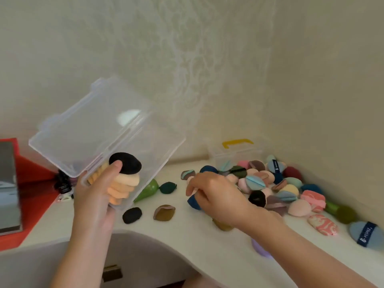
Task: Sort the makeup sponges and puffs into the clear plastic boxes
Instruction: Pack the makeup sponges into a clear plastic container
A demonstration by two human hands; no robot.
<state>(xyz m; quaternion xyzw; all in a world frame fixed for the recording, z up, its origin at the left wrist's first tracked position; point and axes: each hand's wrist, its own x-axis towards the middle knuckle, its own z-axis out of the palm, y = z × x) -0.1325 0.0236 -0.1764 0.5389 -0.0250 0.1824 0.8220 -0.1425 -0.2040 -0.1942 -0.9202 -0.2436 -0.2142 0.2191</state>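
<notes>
Centrally, the left hand holds a clear rectangular plastic box with a hinged lid tilted above the pale curved tabletop, fingers wrapped around its lower corner and the thumb pressed on its front wall. Inside the box, a stack of peach and orange teardrop sponges lies beneath one black oval sponge; the lid stands open to the upper left. The right hand rests low over the table at the edge of a heap of multicoloured puffs and sponges, fingers curled narrowly around a dark blue puff. Loose on the table between the hands lie a second black oval sponge, a brown puff, a green teardrop sponge and a dark teal puff. Behind the heap stands a second clear box with a yellow handle.
</notes>
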